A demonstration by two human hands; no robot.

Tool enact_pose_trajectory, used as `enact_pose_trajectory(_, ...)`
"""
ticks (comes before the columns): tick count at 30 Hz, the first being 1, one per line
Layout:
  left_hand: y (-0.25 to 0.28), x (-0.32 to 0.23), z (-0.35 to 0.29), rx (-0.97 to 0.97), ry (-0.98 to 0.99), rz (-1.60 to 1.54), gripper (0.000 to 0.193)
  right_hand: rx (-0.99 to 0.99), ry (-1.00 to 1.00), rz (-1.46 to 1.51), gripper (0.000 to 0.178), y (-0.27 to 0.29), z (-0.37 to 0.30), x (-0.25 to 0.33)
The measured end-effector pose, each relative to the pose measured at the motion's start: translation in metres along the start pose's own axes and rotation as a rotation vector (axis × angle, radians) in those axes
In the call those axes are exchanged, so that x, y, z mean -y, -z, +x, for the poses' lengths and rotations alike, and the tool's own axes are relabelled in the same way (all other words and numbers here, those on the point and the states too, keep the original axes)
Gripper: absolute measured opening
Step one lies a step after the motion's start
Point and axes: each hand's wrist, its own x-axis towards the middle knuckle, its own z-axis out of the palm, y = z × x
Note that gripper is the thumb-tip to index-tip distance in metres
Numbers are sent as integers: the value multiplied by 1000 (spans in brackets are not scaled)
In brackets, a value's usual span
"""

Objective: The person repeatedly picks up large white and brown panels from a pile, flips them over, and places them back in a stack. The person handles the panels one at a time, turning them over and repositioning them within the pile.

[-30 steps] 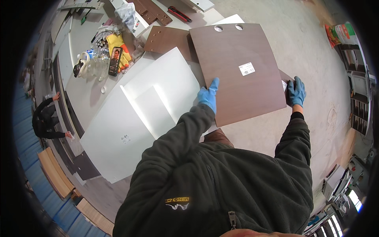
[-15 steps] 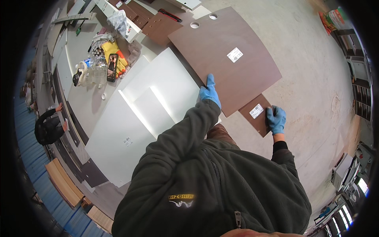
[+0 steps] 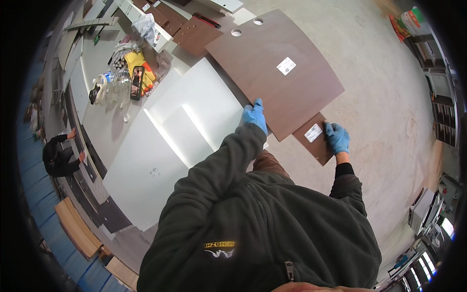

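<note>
The small board point(image 3: 317, 149), mostly hidden a second earlier, showed past the large board's point(image 3: 277, 85) near edge, pinched in the right grip point(image 3: 336, 137); the left grip point(image 3: 255, 117) clasped the large board. A white panel point(image 3: 192, 129) lay leftward.

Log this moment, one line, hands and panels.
left hand: at edge of large brown panel | right hand: holding small brown panel | white panel: farther left

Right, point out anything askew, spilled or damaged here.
At upper left, a lit phone lies by clear plastic bottles and a yellow bundle, an odd, untidy mix beside the white panel. No spill or damage shows; the round holes in the large brown panel look deliberate.
</note>
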Motion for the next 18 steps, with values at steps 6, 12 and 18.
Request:
enact_pose_trajectory(6,-2,26,15,57,-45,-38,38,-101,-123,99,61,10,-10,-64)
enact_pose_trajectory(12,-8,49,22,-122,-118,157,41,-63,-79,185,59,0,-26,-81)
enact_pose_trajectory(18,9,60,18,-143,-126,398,37,-250,100,760,64,3,30,-65)
